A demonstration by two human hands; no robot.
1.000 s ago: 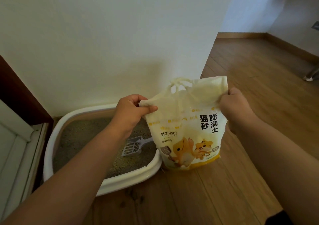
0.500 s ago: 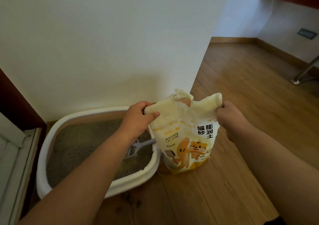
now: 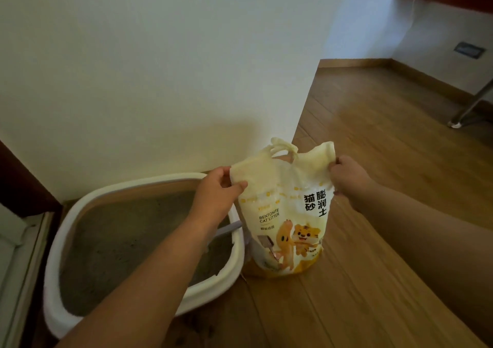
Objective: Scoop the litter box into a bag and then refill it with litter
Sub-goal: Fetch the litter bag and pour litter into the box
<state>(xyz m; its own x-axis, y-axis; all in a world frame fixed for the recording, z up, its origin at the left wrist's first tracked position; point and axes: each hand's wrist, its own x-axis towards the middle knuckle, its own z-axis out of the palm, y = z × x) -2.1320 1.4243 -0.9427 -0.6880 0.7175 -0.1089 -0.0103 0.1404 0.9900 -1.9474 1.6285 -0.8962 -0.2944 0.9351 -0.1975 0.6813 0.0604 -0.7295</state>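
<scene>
Hands, two: left hand [image 3: 217,190] and right hand [image 3: 346,175] pinch one litter bag [image 3: 288,214] beside one litter box [image 3: 149,187].

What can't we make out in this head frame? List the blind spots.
- Scoop in the litter box: head view, only a bit of handle shows; the left forearm covers the rest.
- Litter bag contents: head view, hidden by its own walls between left hand and right hand.
- Waste bag: none in frame.

A glossy, crinkled plastic litter bag [image 3: 288,222], a smooth matt white plastic litter box [image 3: 237,262] filled with coarse grey litter [image 3: 128,241], and a satin wooden floor [image 3: 373,174] are seen.
</scene>
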